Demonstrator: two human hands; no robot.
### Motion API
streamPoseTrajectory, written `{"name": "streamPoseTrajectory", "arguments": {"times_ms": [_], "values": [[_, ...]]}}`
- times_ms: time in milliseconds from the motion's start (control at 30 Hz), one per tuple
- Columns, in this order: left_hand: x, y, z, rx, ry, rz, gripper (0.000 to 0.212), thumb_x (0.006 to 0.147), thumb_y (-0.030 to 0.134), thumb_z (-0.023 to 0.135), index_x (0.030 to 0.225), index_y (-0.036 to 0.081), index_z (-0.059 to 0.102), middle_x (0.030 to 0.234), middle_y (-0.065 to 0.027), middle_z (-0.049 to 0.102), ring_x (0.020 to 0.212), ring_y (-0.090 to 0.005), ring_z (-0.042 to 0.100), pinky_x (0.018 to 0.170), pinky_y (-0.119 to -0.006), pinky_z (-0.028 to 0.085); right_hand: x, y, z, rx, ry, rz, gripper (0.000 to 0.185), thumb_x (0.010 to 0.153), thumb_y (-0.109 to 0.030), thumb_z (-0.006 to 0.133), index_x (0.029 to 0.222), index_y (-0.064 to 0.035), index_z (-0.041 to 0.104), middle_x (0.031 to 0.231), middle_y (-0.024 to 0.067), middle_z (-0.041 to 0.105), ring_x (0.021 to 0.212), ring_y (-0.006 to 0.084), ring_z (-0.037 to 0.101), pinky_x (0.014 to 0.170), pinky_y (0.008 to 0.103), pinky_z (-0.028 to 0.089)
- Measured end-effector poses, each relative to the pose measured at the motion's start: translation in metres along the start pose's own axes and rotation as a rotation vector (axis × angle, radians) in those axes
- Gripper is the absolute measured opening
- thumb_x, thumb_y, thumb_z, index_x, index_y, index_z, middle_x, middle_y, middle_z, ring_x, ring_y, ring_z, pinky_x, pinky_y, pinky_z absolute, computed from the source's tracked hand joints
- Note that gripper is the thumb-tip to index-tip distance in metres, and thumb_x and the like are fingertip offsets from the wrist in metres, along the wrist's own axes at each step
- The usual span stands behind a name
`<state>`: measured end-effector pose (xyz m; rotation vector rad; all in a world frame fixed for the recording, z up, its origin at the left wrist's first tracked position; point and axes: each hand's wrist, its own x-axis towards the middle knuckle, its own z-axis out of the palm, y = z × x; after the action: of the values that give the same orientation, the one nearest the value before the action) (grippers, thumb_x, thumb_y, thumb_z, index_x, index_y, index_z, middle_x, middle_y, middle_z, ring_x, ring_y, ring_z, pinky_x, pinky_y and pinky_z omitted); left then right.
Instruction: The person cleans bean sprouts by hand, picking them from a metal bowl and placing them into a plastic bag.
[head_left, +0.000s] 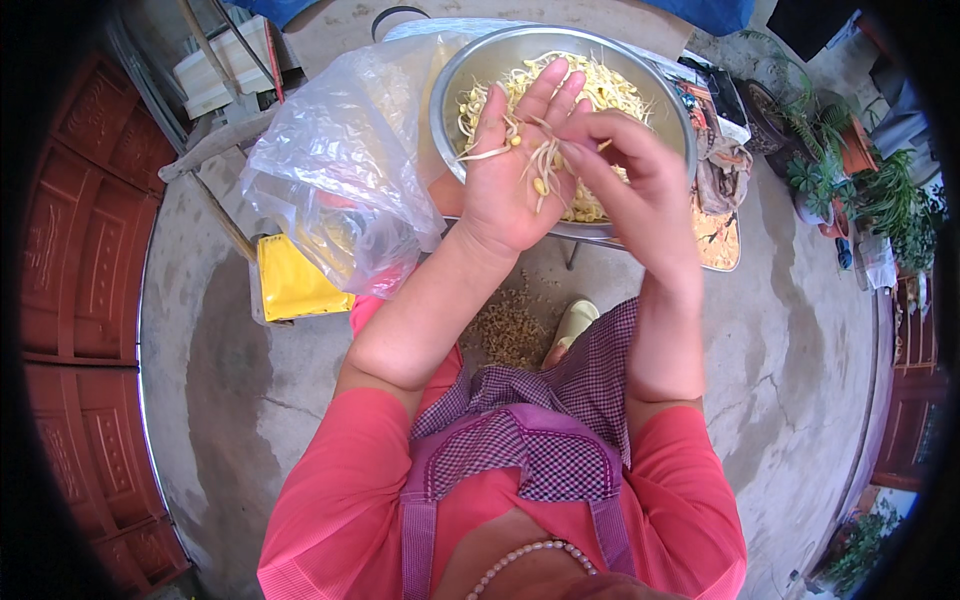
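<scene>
My left hand (517, 172) is palm up over the near left part of a steel basin (679, 112), its fingers spread. Several soybean sprouts (545, 169) lie across its palm and fingers. Over the same palm, my right hand (630, 161) has thumb and index finger brought together at the sprouts; whether a sprout is pinched between them is blurred. Beneath both hands, the basin holds a heap of soybean sprouts (622, 94). Left of the basin, a clear plastic bag (337, 150) lies crumpled, partly over the table's edge.
A yellow container (296, 281) stands low at the left beside a wooden stool (217, 142). Brown scraps (510, 322) lie on the concrete floor under the table, near a light green shoe (577, 321). A crumpled bag (721, 172) and potted plants (821, 180) are on the right.
</scene>
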<state>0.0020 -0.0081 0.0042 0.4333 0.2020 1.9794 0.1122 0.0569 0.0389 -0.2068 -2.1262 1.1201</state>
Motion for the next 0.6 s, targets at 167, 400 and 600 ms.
{"name": "streamPoseTrajectory", "arguments": {"times_ms": [167,400,600], "values": [[-0.001,0.004,-0.003,-0.076,0.002,-0.056,0.056,0.095,0.051,0.032,0.136,0.013,0.041,0.134,-0.0056,0.046,0.114,-0.0219,0.049,0.102,-0.039,0.037,0.007,0.008,0.024,-0.226,0.09,-0.126,0.014,0.075,-0.004,0.064,0.089,-0.0017,0.063,0.082,0.012,0.06,0.076,0.027,0.06,0.068,0.0344,0.048],[-0.002,0.004,-0.005,-0.11,-0.039,-0.088,0.055,0.096,0.05,0.03,0.136,0.014,0.039,0.136,-0.0044,0.042,0.116,-0.0218,0.047,0.102,-0.038,0.037,0.006,0.007,0.02,-0.281,0.096,-0.052,0.014,0.078,-0.002,0.064,0.092,-0.0017,0.062,0.082,0.0083,0.061,0.071,0.0184,0.057,0.061,0.0289,0.044],[-0.001,0.0,-0.003,0.02,-0.025,-0.066,0.058,0.098,0.045,0.029,0.144,0.011,0.026,0.144,-0.0117,0.033,0.129,-0.0257,0.037,0.108,-0.042,0.028,0.007,0.005,0.018,-0.258,0.125,-0.19,0.016,0.075,-0.001,0.065,0.091,-0.0023,0.062,0.081,0.0102,0.062,0.074,0.0243,0.058,0.064,0.0326,0.046]]}}
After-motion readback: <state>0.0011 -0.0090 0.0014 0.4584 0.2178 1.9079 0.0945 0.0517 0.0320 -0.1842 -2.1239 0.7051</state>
